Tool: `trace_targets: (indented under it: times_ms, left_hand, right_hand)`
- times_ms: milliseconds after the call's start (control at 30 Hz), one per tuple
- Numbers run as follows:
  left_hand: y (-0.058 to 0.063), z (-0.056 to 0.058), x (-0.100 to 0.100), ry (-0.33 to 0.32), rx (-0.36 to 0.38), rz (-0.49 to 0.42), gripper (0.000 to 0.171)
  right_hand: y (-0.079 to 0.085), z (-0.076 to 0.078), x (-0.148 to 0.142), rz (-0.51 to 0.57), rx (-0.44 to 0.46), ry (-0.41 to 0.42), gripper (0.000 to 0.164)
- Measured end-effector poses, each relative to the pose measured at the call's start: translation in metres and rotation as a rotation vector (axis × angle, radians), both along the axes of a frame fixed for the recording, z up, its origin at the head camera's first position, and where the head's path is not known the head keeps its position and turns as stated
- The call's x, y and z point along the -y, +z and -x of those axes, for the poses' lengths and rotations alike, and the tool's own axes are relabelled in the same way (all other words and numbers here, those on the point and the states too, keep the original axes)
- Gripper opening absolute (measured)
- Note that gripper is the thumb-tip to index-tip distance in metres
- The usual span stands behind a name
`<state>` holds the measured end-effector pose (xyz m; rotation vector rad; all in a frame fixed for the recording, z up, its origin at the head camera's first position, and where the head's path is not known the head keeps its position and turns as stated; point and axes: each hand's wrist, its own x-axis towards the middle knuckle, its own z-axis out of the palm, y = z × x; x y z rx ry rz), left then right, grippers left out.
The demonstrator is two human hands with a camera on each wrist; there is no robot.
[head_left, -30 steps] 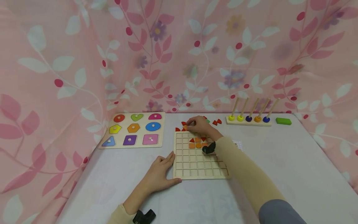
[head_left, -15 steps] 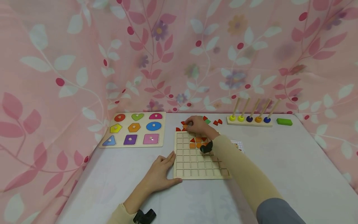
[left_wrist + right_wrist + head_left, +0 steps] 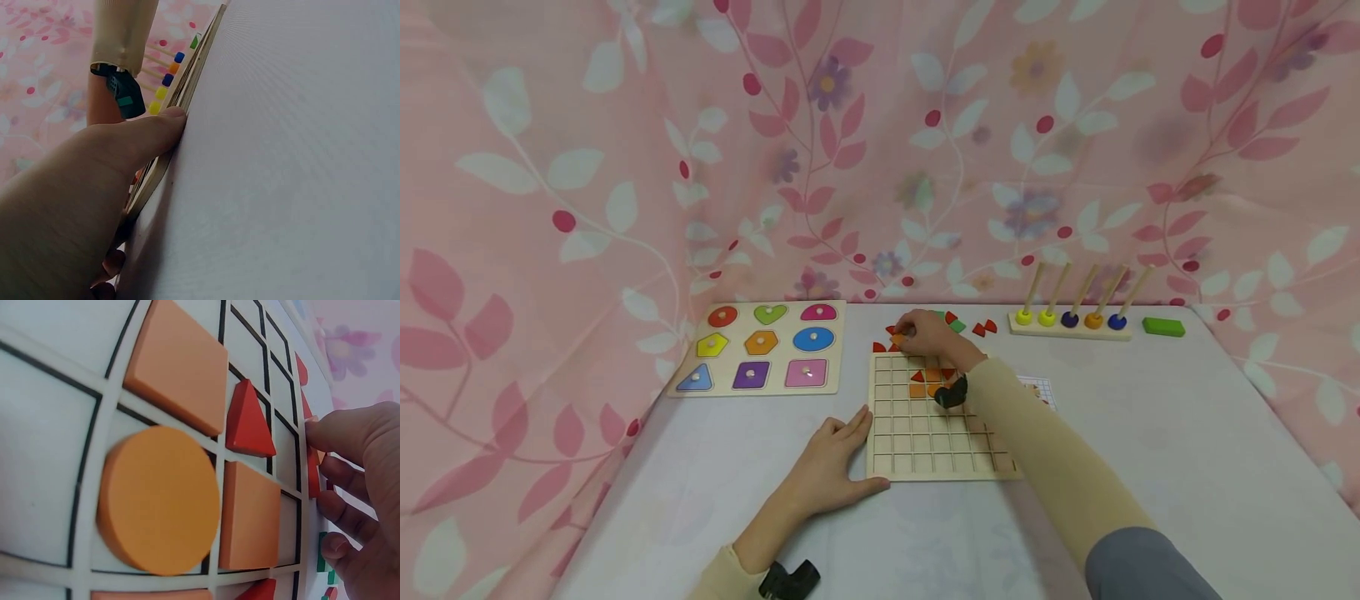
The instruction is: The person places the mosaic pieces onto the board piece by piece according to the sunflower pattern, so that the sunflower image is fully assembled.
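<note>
A square wooden grid board (image 3: 943, 443) lies on the white table. Orange squares (image 3: 178, 365), an orange disc (image 3: 159, 500) and red triangles (image 3: 250, 422) sit in some of its cells. My left hand (image 3: 823, 467) lies at the board's near left corner, fingers straight along the left side and thumb (image 3: 164, 125) against the front edge. Beyond the far edge, my right hand (image 3: 928, 335) pinches a small orange piece (image 3: 897, 339) between thumb and fingers, among loose red pieces (image 3: 880, 347). Its fingers partly cover that piece.
At the back left lies a knobbed shape puzzle (image 3: 775, 354). A peg stand with coloured beads (image 3: 1071, 327) and a green block (image 3: 1163, 326) stand back right. Green pieces (image 3: 956, 326) and red pieces (image 3: 985, 328) lie behind the board. A printed card (image 3: 1037, 387) lies partly behind the right sleeve.
My right wrist has shifted slightly left while the fingers stay at the orange piece. More of the green pieces shows beside it. The left hand keeps its place on the board.
</note>
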<state>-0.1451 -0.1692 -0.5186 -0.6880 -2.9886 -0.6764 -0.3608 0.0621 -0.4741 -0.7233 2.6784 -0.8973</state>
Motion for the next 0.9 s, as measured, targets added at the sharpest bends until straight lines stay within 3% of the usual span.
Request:
trace_targets:
  times_ms: [400,633,900]
  left_hand:
    - [0.0025,-0.0008,-0.0004,0.000,0.004,0.000,0.105]
    - [0.0039,-0.0008,-0.0016,0.000,0.009,-0.014,0.105]
    - [0.0025,-0.0013,-0.0012,0.002,0.001,0.002,0.105]
  right_hand:
    - [-0.0018,-0.0040,0.0003,0.054,-0.010,-0.036,0.031]
    - [-0.0008,-0.0042,-0.0007,0.022,-0.043,-0.036,0.032]
    - [-0.0035,-0.0047,-0.0006,0.008,-0.014,-0.056,0.032]
